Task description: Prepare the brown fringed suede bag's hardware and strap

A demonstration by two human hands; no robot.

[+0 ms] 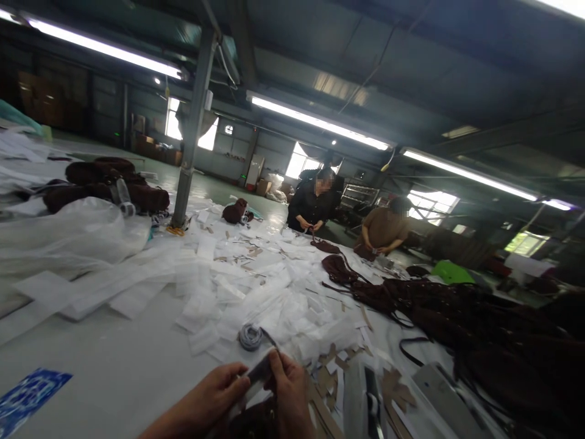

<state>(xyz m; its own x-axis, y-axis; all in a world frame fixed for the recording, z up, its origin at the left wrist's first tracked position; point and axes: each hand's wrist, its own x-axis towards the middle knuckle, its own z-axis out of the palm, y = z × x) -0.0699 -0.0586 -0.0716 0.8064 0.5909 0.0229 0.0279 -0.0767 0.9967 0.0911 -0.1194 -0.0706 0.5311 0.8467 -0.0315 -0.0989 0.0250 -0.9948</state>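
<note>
My left hand [222, 390] pinches the lower end of a short grey strip [259, 373] between thumb and fingers. My right hand [290, 385] closes on its other end, and a thin band runs from there to a small grey roll [250, 336] on the table. Below the hands, at the bottom edge, is a dark brown item [256, 421], mostly hidden and too dark to name. White tissue-like sheets [283, 305] lie just beyond the roll.
Dark brown bags with straps [411, 299] are heaped along the right. Paper scraps [329, 372] and a clear-topped box [448, 396] lie right of my hands. A blue packet [31, 396] is at left. A post [194, 134] rises beyond; two people [315, 201] work across the table.
</note>
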